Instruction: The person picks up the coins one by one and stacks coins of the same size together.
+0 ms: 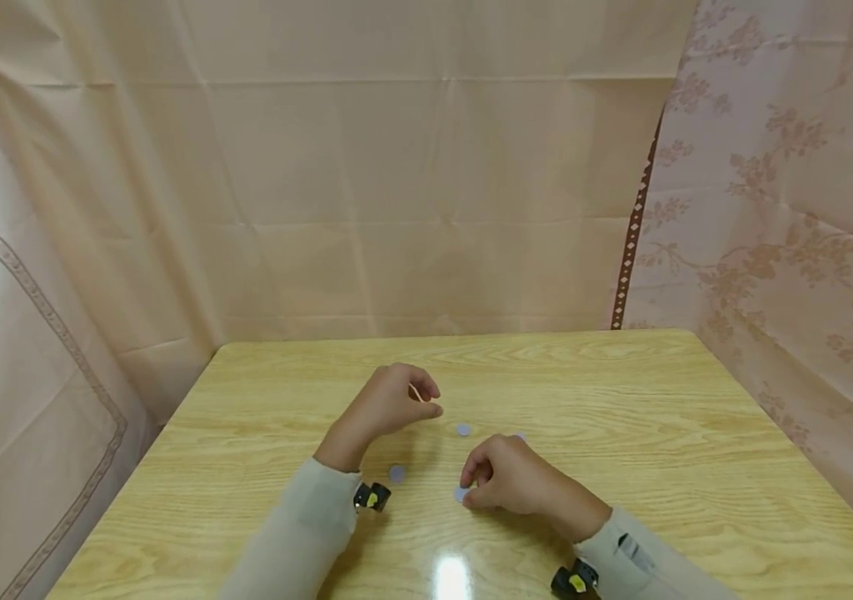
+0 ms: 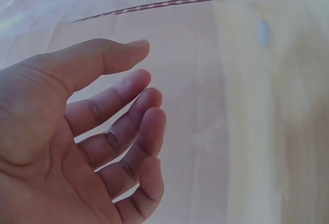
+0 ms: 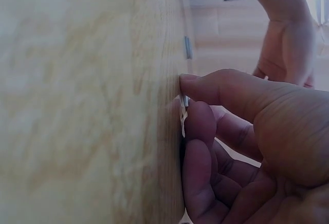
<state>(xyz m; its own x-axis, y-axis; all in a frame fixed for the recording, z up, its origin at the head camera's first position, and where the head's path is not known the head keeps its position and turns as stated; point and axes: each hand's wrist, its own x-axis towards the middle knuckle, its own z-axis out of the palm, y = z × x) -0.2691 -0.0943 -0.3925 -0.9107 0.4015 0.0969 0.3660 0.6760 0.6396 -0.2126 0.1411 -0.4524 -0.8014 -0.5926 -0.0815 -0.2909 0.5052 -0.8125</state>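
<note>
My right hand point(image 1: 511, 477) is down at the tabletop, its thumb and fingertips pinching a small pale round disc point(image 1: 460, 494). In the right wrist view only a thin edge of that disc point(image 3: 186, 101) shows between thumb and fingers. My left hand point(image 1: 393, 402) hovers over the table, fingers loosely bent and the thumb apart from them. Nothing lies in its palm in the left wrist view. A second pale disc point(image 1: 464, 430) lies to the right of the left fingertips. Another disc point(image 1: 396, 474) sits below that hand, and one more disc point(image 1: 520, 436) is partly hidden behind the right hand.
The discs lie on a light wood-grain table point(image 1: 621, 392). Beige cloth point(image 1: 411, 183) hangs behind its far edge, with patterned cloth point(image 1: 794, 208) on the right and pale cloth on the left. Both wrists carry small black devices, and glare marks the near part of the tabletop.
</note>
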